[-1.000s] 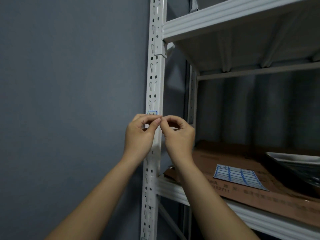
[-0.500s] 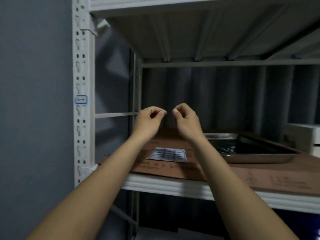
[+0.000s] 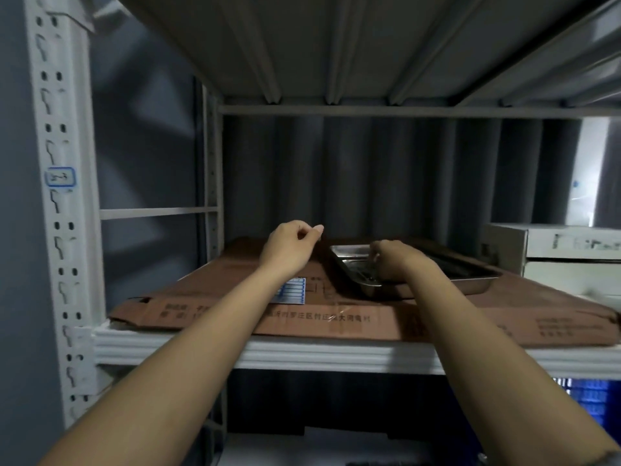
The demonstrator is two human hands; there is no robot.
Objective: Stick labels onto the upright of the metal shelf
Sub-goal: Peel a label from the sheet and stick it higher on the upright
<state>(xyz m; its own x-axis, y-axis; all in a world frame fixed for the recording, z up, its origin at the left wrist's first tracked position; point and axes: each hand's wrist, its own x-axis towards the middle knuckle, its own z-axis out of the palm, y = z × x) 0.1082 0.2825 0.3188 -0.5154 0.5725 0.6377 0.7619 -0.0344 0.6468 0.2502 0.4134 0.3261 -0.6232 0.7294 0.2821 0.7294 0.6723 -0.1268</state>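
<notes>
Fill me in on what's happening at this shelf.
A person is labelling a white metal shelf. One blue-bordered label is already stuck on the perforated white upright. The right hand reaches into a shiny steel tray; the left hand hovers, fingers curled, above the blue label sheet lying on brown cardboard.

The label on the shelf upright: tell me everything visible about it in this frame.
The label is a small white rectangle with a rounded blue border and dark handwritten marks, too blurred to read. It sits flat on the front face of the white perforated upright, between slot holes, above the shelf level. Neither hand touches it.
</notes>
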